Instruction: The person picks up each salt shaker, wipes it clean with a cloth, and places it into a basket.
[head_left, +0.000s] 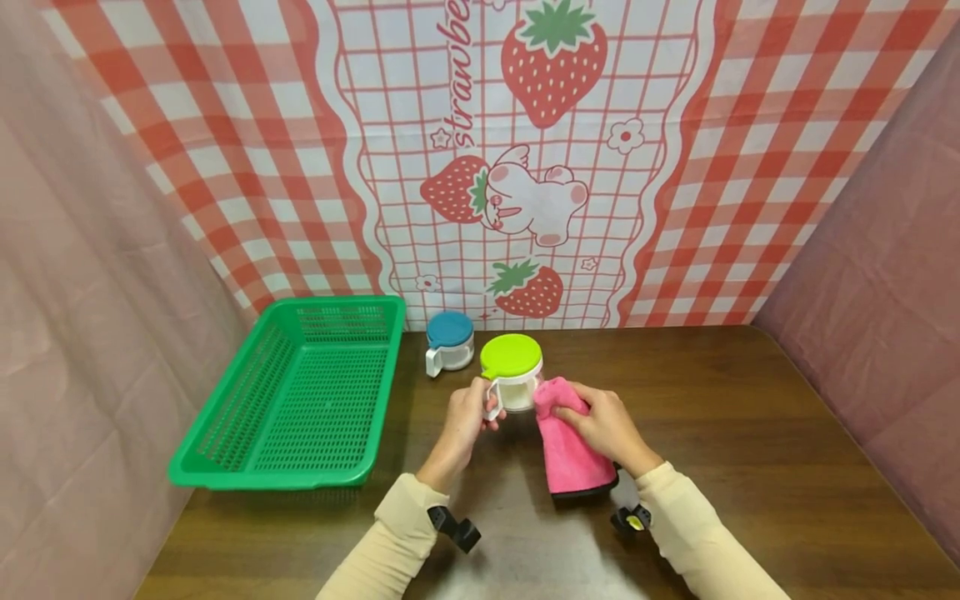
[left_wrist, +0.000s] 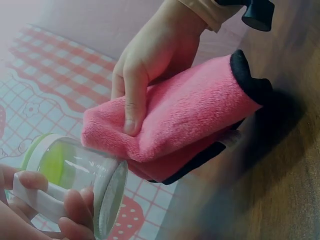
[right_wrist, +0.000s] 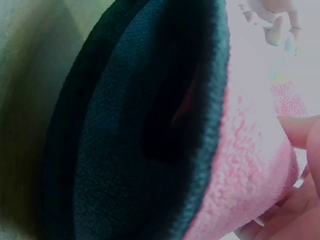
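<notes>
My left hand (head_left: 467,414) grips the white handle of a clear jar (head_left: 516,393) with a lime-green lid (head_left: 512,355). In the left wrist view the jar (left_wrist: 82,167) appears tilted, its glass side facing the cloth. My right hand (head_left: 603,421) pinches a folded pink cloth (head_left: 570,450) with dark edging, thumb on top, right beside the jar's wall. Whether cloth and glass touch, I cannot tell. Filling much of the right wrist view, the cloth (right_wrist: 245,165) shows its dark inner side, with the right hand (right_wrist: 295,200) at the right edge.
A green basket (head_left: 385,400) stands on the left of the brown wooden table (head_left: 720,467). Behind the held jar, near the back edge, is a second jar with a blue lid (head_left: 450,329) and white handle. A strawberry-print curtain (head_left: 525,167) hangs at the back.
</notes>
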